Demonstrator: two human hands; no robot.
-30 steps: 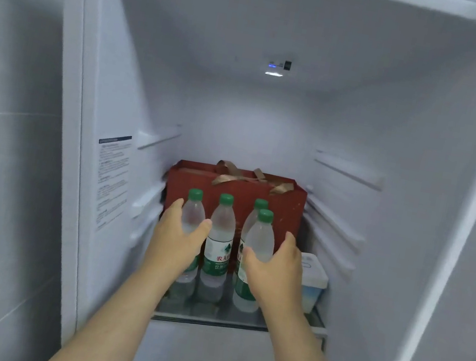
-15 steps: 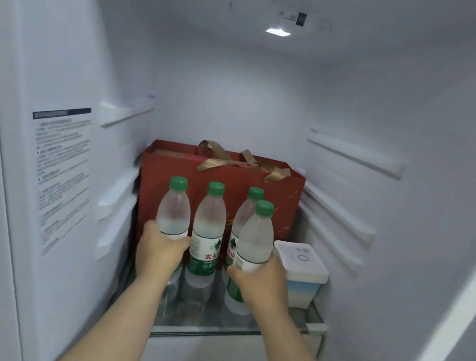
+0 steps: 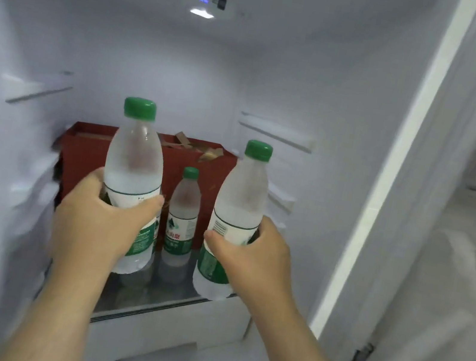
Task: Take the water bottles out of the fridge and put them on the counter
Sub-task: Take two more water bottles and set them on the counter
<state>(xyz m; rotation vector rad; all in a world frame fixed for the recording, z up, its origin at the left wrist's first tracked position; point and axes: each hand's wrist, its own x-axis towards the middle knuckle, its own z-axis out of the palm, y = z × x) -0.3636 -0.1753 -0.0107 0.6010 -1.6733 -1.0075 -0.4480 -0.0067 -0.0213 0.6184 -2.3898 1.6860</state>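
Note:
My left hand (image 3: 94, 219) grips a frosted water bottle (image 3: 134, 163) with a green cap, lifted clear of the fridge's glass shelf (image 3: 154, 295). A second, matching bottle (image 3: 239, 199) is held up in my right hand (image 3: 249, 254), near the shelf's front right. One more bottle (image 3: 183, 212) stands upright on the shelf between the two, further back. Part of another label shows just behind the left bottle. Both lifted bottles are upright, the right one tilted slightly.
A red gift box (image 3: 89, 155) with a gold ribbon fills the back of the shelf. The white fridge walls carry shelf rails (image 3: 276, 133) on both sides. A drawer front (image 3: 174, 327) sits below the shelf. Right of the fridge edge (image 3: 383, 204) is an open room.
Both hands closed on a bottle each and raised them off the shelf toward me. The view has swung right, and the white box at the shelf's right is now hidden.

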